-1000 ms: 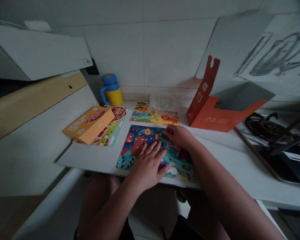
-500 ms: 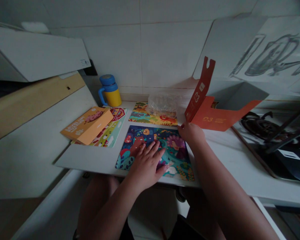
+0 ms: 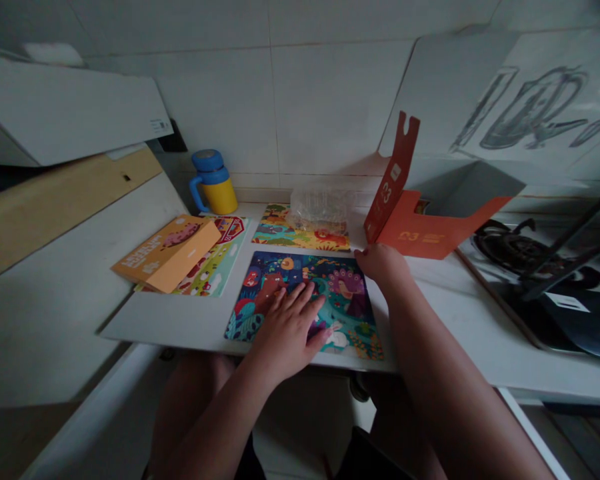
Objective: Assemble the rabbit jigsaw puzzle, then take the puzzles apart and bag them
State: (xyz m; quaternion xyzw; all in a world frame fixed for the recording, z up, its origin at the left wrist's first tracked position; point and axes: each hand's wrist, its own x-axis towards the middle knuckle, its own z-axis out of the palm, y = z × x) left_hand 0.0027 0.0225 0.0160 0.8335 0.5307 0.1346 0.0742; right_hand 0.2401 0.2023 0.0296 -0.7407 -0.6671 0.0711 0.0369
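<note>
A dark, colourful animal picture puzzle (image 3: 350,287) lies flat near the front edge of the counter, showing a peacock, a bear and a white rabbit. My left hand (image 3: 293,327) rests flat on its lower middle with fingers spread and covers part of the picture. At the puzzle's upper right corner is my right hand (image 3: 383,263), its fingers curled in and mostly hidden behind the hand. Its thumb side touches or nearly touches that corner; whether anything is pinched there is hidden. Just behind the right hand stands an open orange box (image 3: 430,233) with its lid raised.
Behind the puzzle lie a yellow animal picture board (image 3: 275,233) and a crumpled clear plastic bag (image 3: 323,207). An orange folded card (image 3: 165,250) overlaps a farm picture board (image 3: 215,280) at left. A blue-yellow mug (image 3: 220,190) stands near the wall; a gas stove (image 3: 520,253) is at right.
The whole view has shifted slightly, so things appear a little further left. Both hands keep their places on the puzzle and at its corner.
</note>
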